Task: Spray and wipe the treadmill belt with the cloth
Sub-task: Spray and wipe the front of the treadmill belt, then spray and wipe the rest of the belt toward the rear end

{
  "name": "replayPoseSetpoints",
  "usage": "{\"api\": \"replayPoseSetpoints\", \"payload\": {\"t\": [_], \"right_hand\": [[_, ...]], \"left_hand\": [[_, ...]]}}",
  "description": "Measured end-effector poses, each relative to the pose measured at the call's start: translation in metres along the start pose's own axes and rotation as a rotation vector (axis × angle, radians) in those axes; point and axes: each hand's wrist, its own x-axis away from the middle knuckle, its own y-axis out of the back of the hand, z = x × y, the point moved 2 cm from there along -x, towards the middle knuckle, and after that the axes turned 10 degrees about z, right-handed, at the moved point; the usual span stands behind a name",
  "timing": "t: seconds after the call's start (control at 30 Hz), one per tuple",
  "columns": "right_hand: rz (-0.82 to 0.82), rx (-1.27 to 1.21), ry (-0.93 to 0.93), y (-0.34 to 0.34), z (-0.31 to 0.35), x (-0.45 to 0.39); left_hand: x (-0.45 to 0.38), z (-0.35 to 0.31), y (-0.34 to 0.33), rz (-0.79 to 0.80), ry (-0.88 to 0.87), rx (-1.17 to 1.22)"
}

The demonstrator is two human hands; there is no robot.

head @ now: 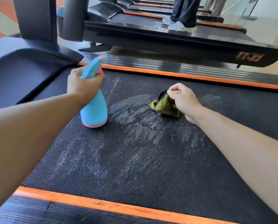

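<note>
Black woven treadmill belt (135, 167), dotted texture, streaked with pale whitish smears across its middle. Olive-green cloth (164, 107), bunched and partly dark on one face, lies on the belt, pinched in the closed fingers of the right hand (182, 99). Left hand (82, 84) wraps the neck of a turquoise spray bottle (94, 109) with pink base and trigger, its base on or just above the belt. Orange strips (175, 74) edge the belt. Another person's pale shoes (181, 26) stand on the neighbouring treadmill (167, 44).
</note>
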Motion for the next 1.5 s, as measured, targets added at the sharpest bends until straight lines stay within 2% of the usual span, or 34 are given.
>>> {"api": "replayPoseSetpoints", "payload": {"t": [0.1,0.17,0.27,0.33,0.4,0.47,0.53,0.6,0.67,0.77,0.83,0.93,1.13,1.33,1.4,1.5], "right_hand": [[-0.005,-0.389,-0.046,0.006,0.006,-0.003],[-0.049,-0.537,-0.054,0.014,0.015,-0.008],[-0.126,-0.579,-0.026,0.027,0.032,-0.013],[-0.087,-0.536,0.005,0.028,0.041,-0.013],[-0.036,-0.455,0.031,0.02,0.045,-0.012],[0.015,-0.367,0.053,0.01,0.046,-0.009],[0.083,-0.314,0.068,-0.002,0.048,-0.005],[0.18,-0.306,0.08,-0.016,0.054,0.001],[0.301,-0.284,0.113,-0.028,0.062,0.006],[0.411,-0.201,0.163,-0.034,0.071,0.013],[0.442,-0.226,0.159,-0.032,0.072,0.017],[0.403,-0.193,0.154,-0.016,0.067,0.02],[0.292,0.043,0.222,0.025,0.052,0.022],[0.259,0.017,0.207,0.042,0.046,0.028],[0.238,0.003,0.228,0.042,0.041,0.03],[0.139,0.105,0.149,0.034,0.027,0.033]], "left_hand": [[0.007,0.006,0.004,0.065,0.029,0.071],[0.012,0.01,0.006,0.069,0.04,0.096],[0.02,0.021,0.009,0.097,0.066,0.062],[0.026,0.031,0.013,0.162,0.122,-0.072],[0.034,0.035,0.024,0.048,0.181,-0.159],[0.056,0.023,0.038,-0.181,0.213,-0.216],[0.08,0.008,0.039,-0.293,0.124,-0.272],[0.101,-0.007,0.02,-0.165,-0.082,-0.34],[0.103,-0.014,-0.009,0.049,-0.167,-0.295],[0.088,-0.032,-0.056,0.421,-0.045,-0.098],[0.083,-0.04,-0.076,0.565,0.017,0.032],[0.08,-0.037,-0.087,0.593,0.045,0.169],[0.078,-0.047,-0.104,0.752,0.06,0.432],[0.082,-0.059,-0.126,0.907,0.209,0.658],[0.086,-0.057,-0.129,0.886,0.235,0.708],[0.085,-0.057,-0.126,0.726,0.246,0.762]]}}
